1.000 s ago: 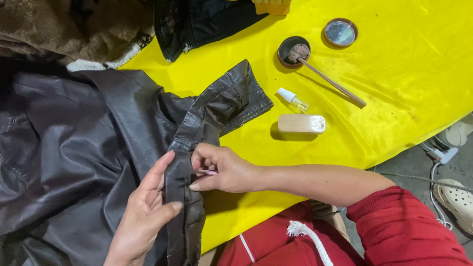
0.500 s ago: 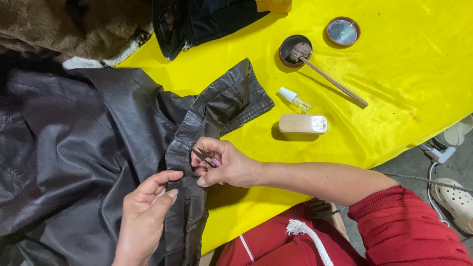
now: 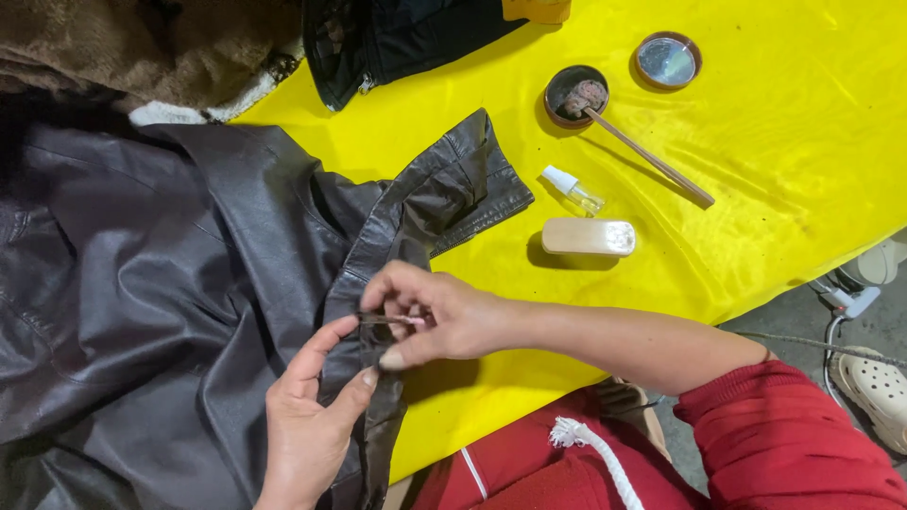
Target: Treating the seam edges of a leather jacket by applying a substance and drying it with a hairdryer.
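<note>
Jacket (image 3: 170, 283), dark brown leather, spread over left half of yellow cloth (image 3: 756, 151), front edge strip running down toward the person. Left hand (image 3: 307, 425) comes up from below, thumb and forefinger pinched on the strip, thumb on top. Right hand (image 3: 435, 316) reaches in from the right, fingers closed on a thin dark tool (image 3: 383, 319) with a pinkish end; cannot tell what kind. Tool tip sits on the strip, just beside the left fingertips. Both hands touching the jacket at the same spot, near the cloth's front edge.

Cuff (image 3: 472, 184) of a sleeve lies folded open on the yellow, above the hands. Right of it: small clear spray bottle (image 3: 574, 192) on its side, wooden brush (image 3: 588, 237) just below it, near but apart. Further up, open round tin (image 3: 576, 94) with brownish paste, thin stick (image 3: 652, 161) resting in it and slanting down-right. Tin lid (image 3: 667, 60) lies separate to the right, shiny side up. Black garment (image 3: 397, 38) at top, furry brown fabric (image 3: 123, 47) top left. Red sleeve (image 3: 803, 453) on right arm, white cord (image 3: 590, 453) at lap. White clog (image 3: 874, 387) on floor, right.
</note>
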